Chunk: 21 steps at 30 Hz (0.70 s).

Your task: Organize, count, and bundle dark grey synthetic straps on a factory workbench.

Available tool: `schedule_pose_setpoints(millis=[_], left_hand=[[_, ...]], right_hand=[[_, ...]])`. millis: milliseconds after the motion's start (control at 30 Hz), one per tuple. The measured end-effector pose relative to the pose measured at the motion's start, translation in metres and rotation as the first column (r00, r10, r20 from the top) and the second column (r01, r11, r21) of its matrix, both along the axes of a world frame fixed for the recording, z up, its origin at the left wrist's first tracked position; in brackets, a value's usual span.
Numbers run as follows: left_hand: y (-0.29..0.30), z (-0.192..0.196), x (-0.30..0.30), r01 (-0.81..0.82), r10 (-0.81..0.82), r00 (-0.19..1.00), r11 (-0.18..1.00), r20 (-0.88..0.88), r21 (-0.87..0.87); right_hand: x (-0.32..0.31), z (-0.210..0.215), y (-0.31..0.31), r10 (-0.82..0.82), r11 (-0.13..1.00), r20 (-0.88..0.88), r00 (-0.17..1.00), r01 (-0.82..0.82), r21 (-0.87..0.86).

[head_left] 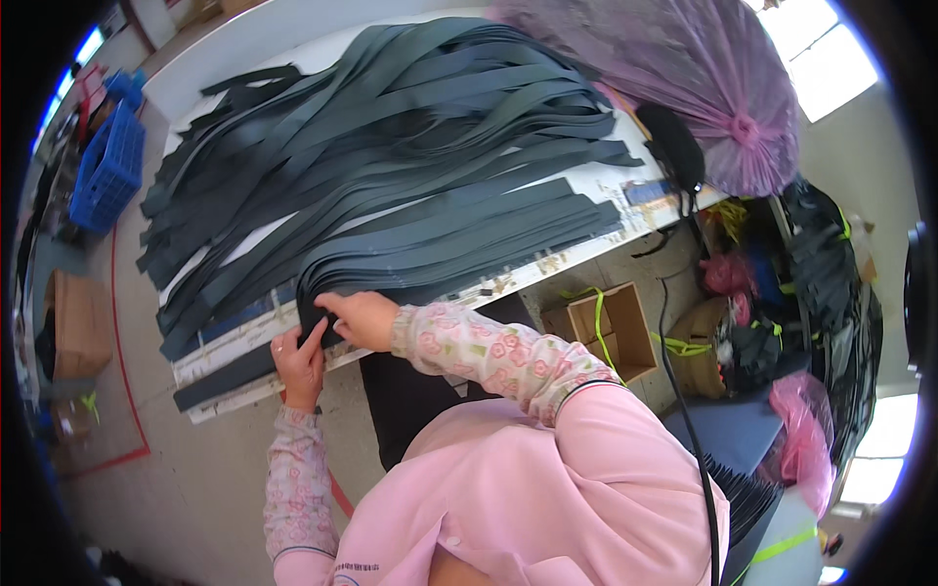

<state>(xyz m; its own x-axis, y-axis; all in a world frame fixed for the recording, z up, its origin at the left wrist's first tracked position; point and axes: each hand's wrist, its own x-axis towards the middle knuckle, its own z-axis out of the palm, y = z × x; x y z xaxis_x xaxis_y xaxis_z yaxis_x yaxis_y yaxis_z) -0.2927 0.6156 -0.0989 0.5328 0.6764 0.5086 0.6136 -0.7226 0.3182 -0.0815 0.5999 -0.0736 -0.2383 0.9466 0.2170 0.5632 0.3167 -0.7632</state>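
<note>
Long dark grey-green fabric strips [391,256] lie layered on a white table [547,264], their near ends bending down at its front edge. My right hand [363,318] is at this bend, index finger stretched along the bunched strips and the other fingers curled around them. Just to its left, my left hand [299,365], with a ring on one finger, pinches the lower part of the bunch between thumb and fingers. A single flat strip [227,379] runs left from my left hand along the table edge. The fingertips are partly hidden by the dark fabric.
A large heap of similar strips [391,107] covers the back of the table. At the back right sits a big purple plastic bag [674,68], with a black object [672,146] beside it. Below stands an open cardboard box [625,327]; a blue crate [107,166] is far left.
</note>
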Motion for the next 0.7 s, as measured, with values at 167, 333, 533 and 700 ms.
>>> schedule_pose_setpoints(millis=[167,333,533,700], left_hand=[[0.006,0.006,0.019,-0.018,0.019,1.000,1.000,0.024,-0.015],[0.001,0.008,0.014,-0.059,0.063,0.995,0.997,0.072,-0.049],[-0.001,0.007,0.006,-0.040,0.047,0.995,0.996,0.092,-0.075],[0.002,0.007,0.007,-0.016,0.023,0.994,0.997,0.103,-0.078]], right_hand=[[0.010,-0.002,-0.013,-0.110,0.980,-0.154,0.982,0.082,-0.180],[-0.004,-0.001,-0.013,-0.137,0.962,-0.114,0.984,0.105,-0.252],[-0.020,-0.006,-0.013,-0.143,0.967,-0.051,0.988,0.129,-0.219],[-0.025,-0.011,-0.012,-0.186,0.966,-0.020,0.982,0.179,-0.184]])
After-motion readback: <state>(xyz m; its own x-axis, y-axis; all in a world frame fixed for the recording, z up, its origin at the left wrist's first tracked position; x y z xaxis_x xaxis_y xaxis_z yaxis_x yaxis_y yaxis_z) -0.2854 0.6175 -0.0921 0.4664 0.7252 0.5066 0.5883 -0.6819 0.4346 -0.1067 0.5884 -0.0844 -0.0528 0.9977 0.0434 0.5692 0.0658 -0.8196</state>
